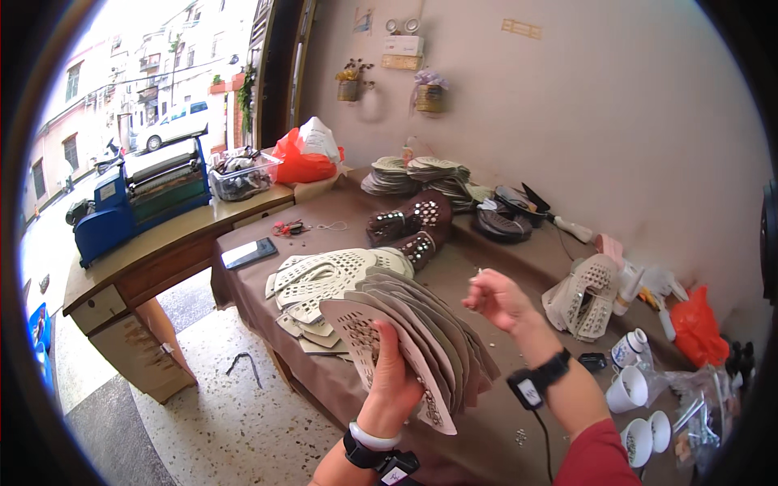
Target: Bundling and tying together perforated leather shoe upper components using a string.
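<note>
Left hand (393, 393) grasps a fan of punched pieces (425, 324), held over the table (340, 227) edge, just beside a flat pile (312, 279). Right hand (502, 300) hovers right of the fan, fingers curled; can't tell if it's pinching anything. White cups (626, 390) at far right.

Had a beige wall (608, 121), a speckled floor (219, 421) and a wooden desk (138, 348). Opened onto a bright street (61, 219).

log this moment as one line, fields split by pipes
left hand: gripping fanned stack of perforated pieces | right hand: raised, curled, contents unclear | also visible: phone, white cups
</note>
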The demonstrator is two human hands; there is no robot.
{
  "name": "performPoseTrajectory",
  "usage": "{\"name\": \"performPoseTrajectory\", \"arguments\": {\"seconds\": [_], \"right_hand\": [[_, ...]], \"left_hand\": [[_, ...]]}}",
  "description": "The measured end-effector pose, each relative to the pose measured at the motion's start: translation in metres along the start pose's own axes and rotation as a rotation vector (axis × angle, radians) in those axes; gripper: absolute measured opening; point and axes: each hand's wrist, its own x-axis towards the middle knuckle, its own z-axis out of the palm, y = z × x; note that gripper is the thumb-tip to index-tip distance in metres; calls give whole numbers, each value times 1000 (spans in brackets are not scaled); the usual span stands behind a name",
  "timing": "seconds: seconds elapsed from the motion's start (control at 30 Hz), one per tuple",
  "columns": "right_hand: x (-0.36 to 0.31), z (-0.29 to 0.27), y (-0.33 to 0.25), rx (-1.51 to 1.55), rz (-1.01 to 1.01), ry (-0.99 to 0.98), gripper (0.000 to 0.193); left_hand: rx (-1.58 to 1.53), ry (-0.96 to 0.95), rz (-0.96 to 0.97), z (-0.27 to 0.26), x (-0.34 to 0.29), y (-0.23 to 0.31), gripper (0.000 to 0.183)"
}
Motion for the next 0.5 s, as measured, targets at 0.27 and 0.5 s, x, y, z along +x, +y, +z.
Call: {"name": "performPoseTrajectory", "arguments": {"seconds": [0.27, 0.5], "right_hand": [[-180, 47, -26, -561, -297, 60, 35], [-235, 38, -36, -404, -390, 304, 27]], "left_hand": [[160, -197, -127, 17, -22, -59, 79], [573, -284, -320, 61, -43, -106, 28]]}}
